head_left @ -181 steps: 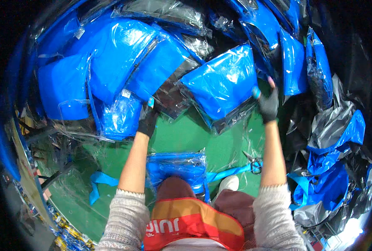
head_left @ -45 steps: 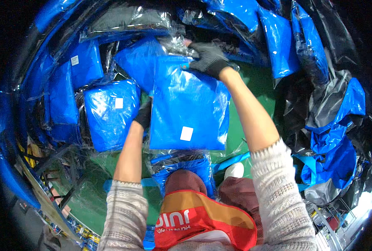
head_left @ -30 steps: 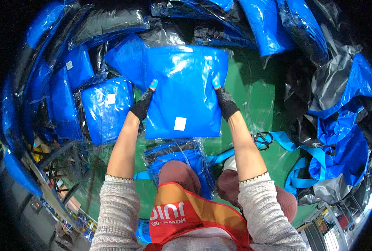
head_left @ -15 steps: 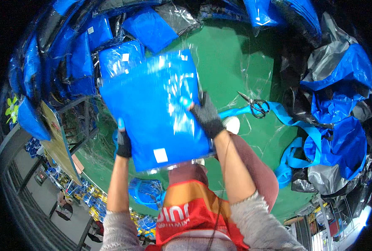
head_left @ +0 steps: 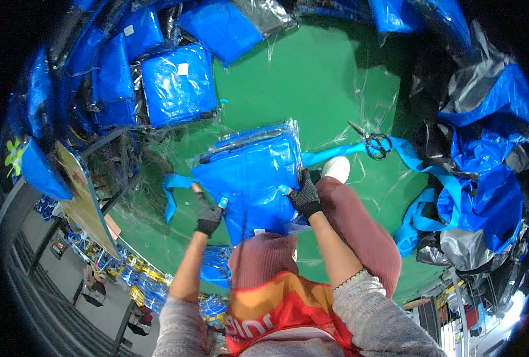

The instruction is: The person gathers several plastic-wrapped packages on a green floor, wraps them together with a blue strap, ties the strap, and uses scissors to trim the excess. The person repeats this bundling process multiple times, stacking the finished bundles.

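A blue folded package in clear plastic lies low in front of me, tilted, on a small stack of similar packages. My right hand, in a fingerless grey-black glove, grips its right edge, thumb on top. My left hand, gloved the same way, is at its left edge with thumb and fingers apart. A light blue strap emerges left of the stack by my left fingers. On the right the strap runs out past my white shoe and under black-handled scissors.
Wrapped blue packages lie at the far left. Crumpled blue and grey sheeting is heaped at the right, beside loose strap. A board stands at the left. Another blue bundle sits near my knee on the green floor.
The blue package has come down from my raised hands onto the stack. My left hand has loosened and spread at its edge; my right hand remains on the right edge.
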Tool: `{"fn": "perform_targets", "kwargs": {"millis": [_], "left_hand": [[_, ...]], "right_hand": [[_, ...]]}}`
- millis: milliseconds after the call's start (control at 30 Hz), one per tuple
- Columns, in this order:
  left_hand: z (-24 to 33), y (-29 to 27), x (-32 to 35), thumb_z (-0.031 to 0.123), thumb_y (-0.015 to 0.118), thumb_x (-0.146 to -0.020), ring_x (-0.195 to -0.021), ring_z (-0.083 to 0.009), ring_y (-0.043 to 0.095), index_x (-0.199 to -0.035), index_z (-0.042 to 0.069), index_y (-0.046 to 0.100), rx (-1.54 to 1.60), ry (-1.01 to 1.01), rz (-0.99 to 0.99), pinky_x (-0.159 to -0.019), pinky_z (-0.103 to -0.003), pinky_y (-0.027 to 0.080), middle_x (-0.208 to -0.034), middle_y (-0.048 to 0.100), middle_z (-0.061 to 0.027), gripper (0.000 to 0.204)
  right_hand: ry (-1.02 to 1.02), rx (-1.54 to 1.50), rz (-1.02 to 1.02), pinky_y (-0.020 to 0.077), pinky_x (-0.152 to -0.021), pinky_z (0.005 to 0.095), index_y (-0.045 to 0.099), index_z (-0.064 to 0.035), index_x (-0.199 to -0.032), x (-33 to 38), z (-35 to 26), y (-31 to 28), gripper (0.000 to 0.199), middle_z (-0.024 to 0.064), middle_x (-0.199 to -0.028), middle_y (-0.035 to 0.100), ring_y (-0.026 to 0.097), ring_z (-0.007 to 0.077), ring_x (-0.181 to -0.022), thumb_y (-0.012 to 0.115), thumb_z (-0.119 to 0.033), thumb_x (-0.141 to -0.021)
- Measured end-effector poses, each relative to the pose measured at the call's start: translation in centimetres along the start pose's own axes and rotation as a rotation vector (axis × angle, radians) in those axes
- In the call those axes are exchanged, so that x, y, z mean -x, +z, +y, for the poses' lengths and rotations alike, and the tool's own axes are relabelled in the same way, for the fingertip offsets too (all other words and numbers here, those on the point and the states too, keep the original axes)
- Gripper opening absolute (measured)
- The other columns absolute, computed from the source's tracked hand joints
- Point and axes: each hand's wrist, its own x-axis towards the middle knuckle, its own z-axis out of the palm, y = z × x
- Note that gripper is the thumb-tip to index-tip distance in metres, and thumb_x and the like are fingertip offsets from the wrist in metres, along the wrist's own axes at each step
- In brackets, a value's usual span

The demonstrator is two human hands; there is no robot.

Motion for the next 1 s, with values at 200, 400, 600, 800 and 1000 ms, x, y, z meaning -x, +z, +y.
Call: {"fn": "perform_targets", "kwargs": {"millis": [200,400,600,800,1000], "left_hand": [[12.4,-3.1,-10.6,0.048,0.066,-0.069,-0.12,-0.0371,0.042,-0.128,0.004,0.044,-0.256,0.569,-0.291,-0.101,-0.042,0.032,-0.129,0.045,-0.0205,0.078],[10.2,3.9,-11.0,0.066,0.06,-0.062,-0.096,-0.0364,0.053,-0.118,0.005,0.053,-0.32,0.474,-0.086,-0.086,-0.046,0.039,-0.107,0.056,-0.02,0.083],[8.1,6.2,-12.8,0.08,0.052,-0.057,-0.092,-0.0378,0.053,-0.115,0.004,0.055,-0.215,0.582,-0.019,-0.083,-0.049,0.04,-0.103,0.056,-0.0202,0.096],[5.3,9.7,-15.2,0.073,0.058,-0.056,-0.091,-0.0344,0.054,-0.107,0.004,0.056,-0.199,0.571,-0.062,-0.082,-0.049,0.04,-0.096,0.057,-0.0173,0.086],[5.9,5.4,-18.3,0.059,0.069,-0.057,-0.099,-0.0359,0.053,-0.11,0.009,0.055,0.023,0.514,-0.307,-0.087,-0.046,0.04,-0.107,0.056,-0.0187,0.074]], "right_hand": [[-0.023,0.187,0.071,0.031,-0.102,0.0428,0.03,-0.0052,-0.137,1.8,0.3,0.8,0.095,0.0227,-0.133,0.039,0.038,0.0382,-0.123,0.072,-0.052,-0.065],[-0.057,0.447,0.429,0.0352,-0.094,0.0477,0.028,-0.0077,-0.139,0.9,3.7,3.7,0.097,0.0234,-0.12,0.048,0.046,0.0423,-0.108,0.071,-0.05,-0.063],[0.117,0.387,0.462,0.0393,-0.087,0.0454,0.029,-0.0064,-0.137,-2.5,6.6,4.9,0.112,0.0239,-0.106,0.052,0.051,0.0403,-0.098,0.074,-0.058,-0.049],[-0.027,0.373,0.602,0.039,-0.08,0.0442,0.036,-0.0028,-0.133,-4.6,8.0,6.3,0.106,0.0231,-0.105,0.053,0.051,0.0383,-0.093,0.061,-0.07,-0.055],[0.165,0.684,0.022,0.0338,-0.099,0.0408,0.026,-0.0045,-0.139,-5.0,4.0,1.1,0.104,0.0241,-0.132,0.039,0.042,0.0353,-0.12,0.069,-0.058,-0.061]]}}
